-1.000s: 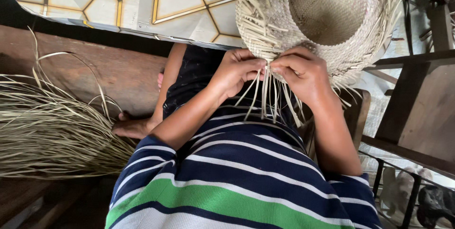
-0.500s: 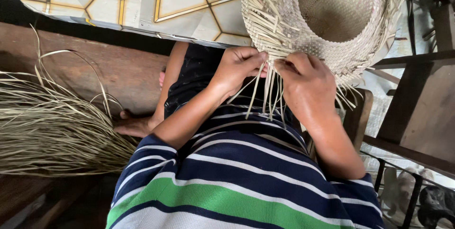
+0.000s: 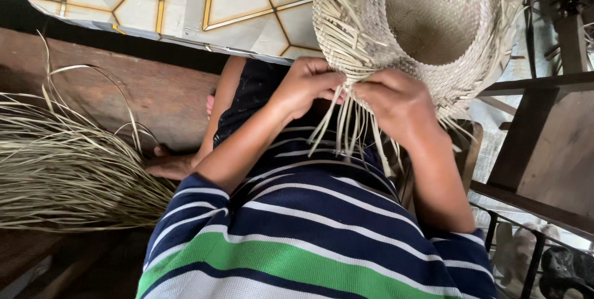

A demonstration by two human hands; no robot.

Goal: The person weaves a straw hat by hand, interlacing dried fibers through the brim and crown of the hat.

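A half-woven straw hat [image 3: 427, 21] hangs in front of me, crown side away, with loose pale strands [image 3: 346, 129] dangling from its near brim. My left hand [image 3: 306, 85] pinches strands at the brim's edge. My right hand [image 3: 396, 104] grips the brim right beside it, fingers curled over the weave. The two hands nearly touch. Below them lies my striped shirt [image 3: 297, 231] in navy, white and green.
A big bundle of dry straw strips [image 3: 62, 169] lies on the wooden bench [image 3: 154, 95] to my left. A bare foot [image 3: 170, 164] rests beside it. Patterned floor [image 3: 185, 2] shows above. Wooden furniture [image 3: 550, 150] stands at the right.
The hat and both hands have shifted slightly right and up in view. The fingers keep working the same brim strands.
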